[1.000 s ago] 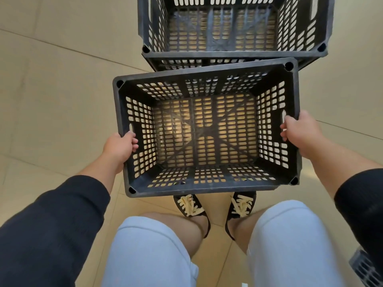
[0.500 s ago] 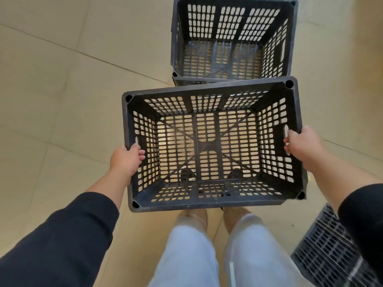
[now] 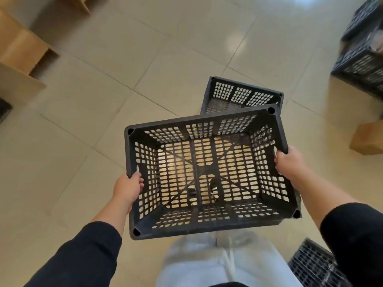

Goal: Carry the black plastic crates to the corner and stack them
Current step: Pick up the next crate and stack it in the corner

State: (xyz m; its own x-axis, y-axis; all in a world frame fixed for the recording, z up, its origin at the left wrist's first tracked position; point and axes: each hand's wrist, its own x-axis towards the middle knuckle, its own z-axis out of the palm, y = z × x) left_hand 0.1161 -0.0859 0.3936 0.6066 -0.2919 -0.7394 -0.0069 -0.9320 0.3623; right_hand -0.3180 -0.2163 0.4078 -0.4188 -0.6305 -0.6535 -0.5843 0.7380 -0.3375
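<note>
A black slatted plastic crate (image 3: 209, 172) is held above the tiled floor (image 3: 83, 125), its short sides gripped by curled fingers of the left hand (image 3: 128, 188) and right hand (image 3: 288, 163).

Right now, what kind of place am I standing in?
Probably a storeroom or warehouse-type space: a pale tiled floor, cardboard boxes on the left, and more black crates piled on the right, besides the empty crate held in both hands.
</note>
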